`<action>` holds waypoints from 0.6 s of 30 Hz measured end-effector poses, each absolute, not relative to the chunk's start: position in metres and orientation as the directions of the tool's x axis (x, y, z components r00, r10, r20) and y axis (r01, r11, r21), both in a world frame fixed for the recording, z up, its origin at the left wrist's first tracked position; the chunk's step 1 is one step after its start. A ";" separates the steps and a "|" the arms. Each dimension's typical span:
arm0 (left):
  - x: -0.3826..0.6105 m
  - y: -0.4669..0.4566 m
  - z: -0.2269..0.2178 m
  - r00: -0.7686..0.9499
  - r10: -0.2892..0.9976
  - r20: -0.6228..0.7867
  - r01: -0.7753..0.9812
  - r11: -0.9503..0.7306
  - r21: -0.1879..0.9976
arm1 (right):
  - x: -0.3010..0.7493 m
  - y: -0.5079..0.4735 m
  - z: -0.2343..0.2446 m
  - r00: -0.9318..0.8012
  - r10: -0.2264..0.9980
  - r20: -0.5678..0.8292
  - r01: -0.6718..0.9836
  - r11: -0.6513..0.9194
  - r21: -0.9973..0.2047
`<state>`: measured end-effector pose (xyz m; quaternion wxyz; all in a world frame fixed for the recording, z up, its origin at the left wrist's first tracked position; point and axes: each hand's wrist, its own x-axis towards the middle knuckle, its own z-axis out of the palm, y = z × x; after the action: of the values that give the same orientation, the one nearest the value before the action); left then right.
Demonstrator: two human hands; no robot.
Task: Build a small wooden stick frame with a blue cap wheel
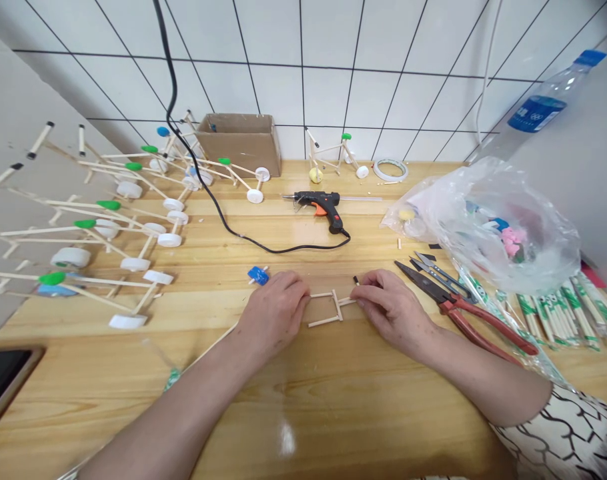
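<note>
A small frame of pale wooden sticks (336, 305) lies between my hands, with two roughly parallel sticks joined to a crosspiece. My left hand (277, 310) is closed on the left end of its upper stick; the fingertips are partly hidden. With thumb and forefinger, my right hand (396, 310) pinches the short stick that sticks out to the right of the crosspiece. A black-tipped piece (356, 281) shows just above the right fingertips. Close behind my left hand is a small blue part (258, 275). Under my left forearm runs a long thin stick (214, 347).
A glue gun (328, 205) with a black cord lies behind my hands. Several stick models with white wheels (128, 265) crowd the left. On the right are red-handled pliers (463, 313), snips (441, 273), a plastic bag (508, 193) and wrapped sticks (558, 313). A cardboard box (241, 147) stands behind.
</note>
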<state>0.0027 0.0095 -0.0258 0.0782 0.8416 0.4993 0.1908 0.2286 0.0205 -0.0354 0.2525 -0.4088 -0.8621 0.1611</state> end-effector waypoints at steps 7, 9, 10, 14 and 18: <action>0.003 0.011 -0.027 0.416 0.875 0.246 0.812 -0.480 0.333 | 0.229 0.021 -0.036 -0.538 0.786 0.305 0.622 0.614 -0.485; 0.003 0.011 -0.027 0.414 0.877 0.242 0.810 -0.477 0.342 | 0.229 0.021 -0.036 -0.540 0.785 0.306 0.621 0.616 -0.485; 0.003 0.011 -0.027 0.414 0.878 0.239 0.809 -0.475 0.347 | 0.229 0.021 -0.036 -0.539 0.784 0.307 0.620 0.616 -0.485; 0.003 0.010 -0.026 0.414 0.881 0.230 0.807 -0.472 0.355 | 0.228 0.021 -0.035 -0.536 0.786 0.307 0.621 0.614 -0.488; 0.003 0.010 -0.026 0.410 0.885 0.221 0.804 -0.465 0.371 | 0.228 0.020 -0.034 -0.535 0.789 0.302 0.625 0.610 -0.487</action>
<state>0.0029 0.0100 -0.0262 0.1034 0.8332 0.5067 0.1956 0.2280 0.0203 -0.0340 0.2526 -0.4108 -0.8609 0.1624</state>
